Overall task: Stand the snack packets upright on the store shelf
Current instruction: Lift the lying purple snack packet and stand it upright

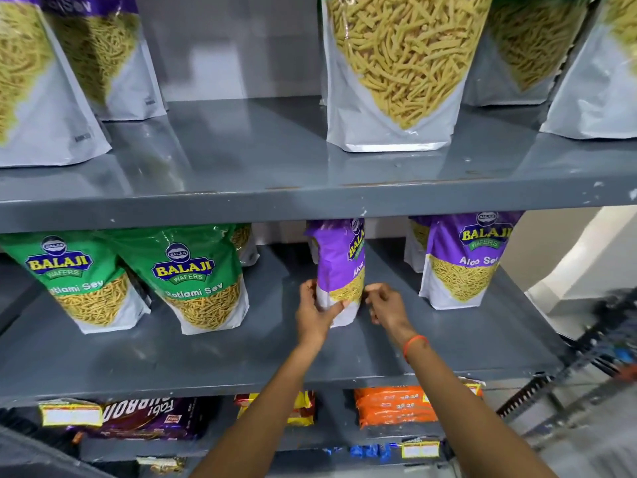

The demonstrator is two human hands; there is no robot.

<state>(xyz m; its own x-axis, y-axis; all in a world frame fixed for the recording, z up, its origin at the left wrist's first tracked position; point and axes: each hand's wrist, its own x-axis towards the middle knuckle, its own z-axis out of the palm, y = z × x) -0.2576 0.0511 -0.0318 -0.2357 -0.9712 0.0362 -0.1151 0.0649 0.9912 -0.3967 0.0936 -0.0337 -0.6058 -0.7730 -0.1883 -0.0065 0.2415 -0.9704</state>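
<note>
- Two hands were at the purple Aloo Sev packet on the middle grey shelf, between the green and purple rows.
- Left hand gripped the packet's lower left side, thumb across its front.
- Right hand sat at the lower right edge, fingers curled; contact could not be told.
- Packet stood upright, turned partly side-on.
- Two green Ratlami Sev packets stood to its left; another purple Aloo Sev packet stood to the right.
- Orange band circled the right wrist.
</note>
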